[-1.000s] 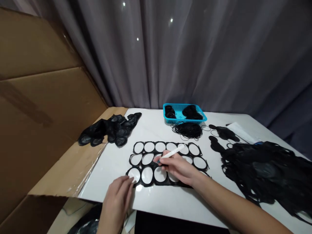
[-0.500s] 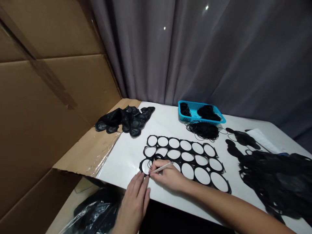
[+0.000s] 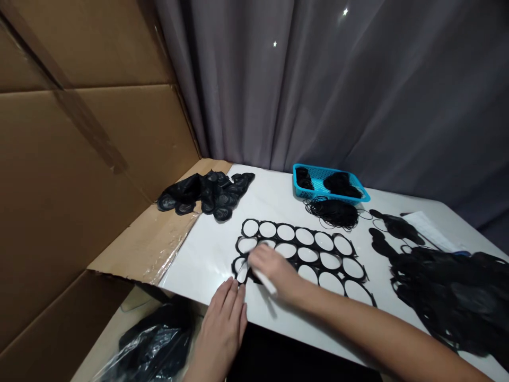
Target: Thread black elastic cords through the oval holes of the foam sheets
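On the white table a black sheet with rows of round holes (image 3: 296,241) lies flat, white showing through the holes. My left hand (image 3: 226,313) rests at the table's front edge, fingers stretched out, its tips at the near-left ring of the sheet. Closed around a slim white pen-like tool (image 3: 265,281), my right hand (image 3: 274,268) is over the left part of the sheet. Motion smears this hand and the tool. A dark strand seems to run from its fingers to the near-left ring; what else they pinch is hidden.
Behind the sheet stands a blue basket (image 3: 331,174) with black cords, a cord bundle (image 3: 334,213) before it. A black fabric pile (image 3: 465,302) covers the right side. Crumpled black material (image 3: 207,193) lies back left, beside a tall cardboard wall (image 3: 79,159). A plastic bag (image 3: 155,345) sits below left.
My right hand has moved up and away from the near-left ring with the white tool, which now tilts the other way. The ring looks pulled narrower. My left hand stays nearly in place.
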Demonstrator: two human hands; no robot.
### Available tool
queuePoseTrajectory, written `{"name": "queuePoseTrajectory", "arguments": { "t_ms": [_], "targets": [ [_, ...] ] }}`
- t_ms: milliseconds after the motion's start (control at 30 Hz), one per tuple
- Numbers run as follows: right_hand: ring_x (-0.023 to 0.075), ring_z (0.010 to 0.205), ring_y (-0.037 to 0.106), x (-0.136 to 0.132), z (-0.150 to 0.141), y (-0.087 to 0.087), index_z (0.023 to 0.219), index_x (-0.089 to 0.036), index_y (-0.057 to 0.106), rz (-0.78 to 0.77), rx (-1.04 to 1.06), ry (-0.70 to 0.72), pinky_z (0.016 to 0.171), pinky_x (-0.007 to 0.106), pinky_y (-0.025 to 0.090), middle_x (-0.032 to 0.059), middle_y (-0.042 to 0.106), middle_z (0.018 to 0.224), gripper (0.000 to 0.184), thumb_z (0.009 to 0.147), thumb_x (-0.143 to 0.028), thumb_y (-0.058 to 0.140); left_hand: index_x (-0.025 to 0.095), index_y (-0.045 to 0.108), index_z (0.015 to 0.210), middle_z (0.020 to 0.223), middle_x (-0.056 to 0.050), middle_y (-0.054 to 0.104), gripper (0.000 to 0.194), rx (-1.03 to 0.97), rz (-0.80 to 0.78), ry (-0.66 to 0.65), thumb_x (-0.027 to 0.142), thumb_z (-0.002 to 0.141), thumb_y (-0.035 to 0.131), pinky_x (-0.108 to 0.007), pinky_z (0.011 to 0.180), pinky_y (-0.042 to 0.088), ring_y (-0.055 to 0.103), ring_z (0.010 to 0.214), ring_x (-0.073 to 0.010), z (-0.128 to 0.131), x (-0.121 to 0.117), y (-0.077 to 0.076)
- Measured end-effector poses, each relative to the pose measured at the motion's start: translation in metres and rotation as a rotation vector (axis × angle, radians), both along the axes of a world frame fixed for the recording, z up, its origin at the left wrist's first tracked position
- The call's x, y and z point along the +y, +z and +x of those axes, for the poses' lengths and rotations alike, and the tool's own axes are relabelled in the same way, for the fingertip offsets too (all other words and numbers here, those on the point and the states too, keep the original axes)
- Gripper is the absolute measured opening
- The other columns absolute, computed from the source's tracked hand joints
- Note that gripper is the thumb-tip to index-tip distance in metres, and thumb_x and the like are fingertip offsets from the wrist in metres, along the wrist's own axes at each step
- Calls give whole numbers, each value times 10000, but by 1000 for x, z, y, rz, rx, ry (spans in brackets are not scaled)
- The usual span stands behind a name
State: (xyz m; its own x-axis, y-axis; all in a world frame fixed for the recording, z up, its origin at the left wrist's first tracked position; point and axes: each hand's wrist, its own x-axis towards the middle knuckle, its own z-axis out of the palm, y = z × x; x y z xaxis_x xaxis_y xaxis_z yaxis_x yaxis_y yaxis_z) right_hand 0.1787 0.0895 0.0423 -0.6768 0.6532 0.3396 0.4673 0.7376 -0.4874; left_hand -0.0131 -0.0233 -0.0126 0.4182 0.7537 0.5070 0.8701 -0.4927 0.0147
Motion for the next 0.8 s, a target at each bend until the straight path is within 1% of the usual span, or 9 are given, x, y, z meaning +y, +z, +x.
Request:
{"name": "queuePoseTrajectory", "arguments": {
  "t_ms": [100, 133, 167, 233, 300, 433, 533, 633, 800],
  "targets": [
    [240, 831, 498, 51, 20, 7, 790, -213, 485, 46, 154, -330, 782, 378, 384, 82, 584, 850, 166, 913, -157, 387, 126, 573, 1334, 1291, -129, 655, 360, 6, 9, -1, 182, 991, 481, -416, 1038, 479, 576, 1250, -288, -1, 0, 0],
    [236, 814, 509, 65, 29, 9, 761, -216, 473, 45, 212, -467, 776, 372, 387, 74, 581, 820, 159, 897, -168, 408, 129, 574, 1334, 1290, -127, 656, 360, 3, 10, -2, 188, 989, 489, -416, 1035, 482, 581, 1245, -288, -2, 0, 0],
    [229, 798, 522, 77, 38, 10, 745, -218, 469, 22, 247, -542, 764, 361, 391, 63, 587, 807, 151, 889, -188, 435, 134, 575, 1332, 1288, -124, 657, 358, -4, 4, -4, 193, 987, 496, -418, 1030, 487, 586, 1239, -288, -4, 1, 1],
    [211, 760, 548, 87, 52, 12, 705, -221, 467, -89, 327, -625, 722, 333, 405, 43, 604, 774, 160, 859, -238, 508, 148, 579, 1322, 1281, -121, 658, 349, -29, -21, -9, 200, 986, 503, -427, 1019, 499, 595, 1226, -288, -6, 2, 4],
    [184, 713, 567, 81, 60, 12, 686, -218, 467, -329, 414, -570, 662, 303, 421, 38, 639, 788, 185, 827, -278, 571, 151, 578, 1316, 1285, -127, 648, 342, -68, -42, -19, 193, 984, 508, -438, 1018, 504, 593, 1227, -289, -4, 3, 10],
    [132, 623, 588, 42, 54, 11, 733, -212, 464, -888, 548, -300, 565, 254, 450, 39, 691, 854, 262, 786, -347, 682, 154, 550, 1349, 1356, -137, 600, 374, -122, -59, -94, 159, 978, 510, -437, 1052, 491, 532, 1307, -290, 10, 7, 19],
    [144, 670, 630, 14, 45, 11, 747, -207, 460, -1104, 545, -170, 604, 258, 484, 21, 687, 800, 322, 775, -385, 727, 151, 524, 1384, 1367, -133, 599, 399, -88, -98, -152, 192, 987, 508, -437, 1053, 497, 529, 1313, -289, 24, 9, 16],
    [157, 758, 633, -5, 41, 10, 749, -200, 476, -1115, 448, -112, 684, 266, 475, 9, 670, 796, 264, 791, -313, 711, 135, 519, 1389, 1369, -143, 600, 407, -63, -106, -136, 224, 991, 510, -448, 1036, 512, 541, 1300, -299, 30, 9, 7],
    [150, 773, 549, -24, 39, 6, 721, -196, 498, -842, 297, -152, 678, 256, 398, -7, 630, 823, 158, 823, -192, 619, 145, 488, 1421, 1430, -151, 546, 436, -67, -112, -110, 221, 992, 504, -446, 1040, 511, 512, 1332, -298, 27, 7, 0]
  ]
}}
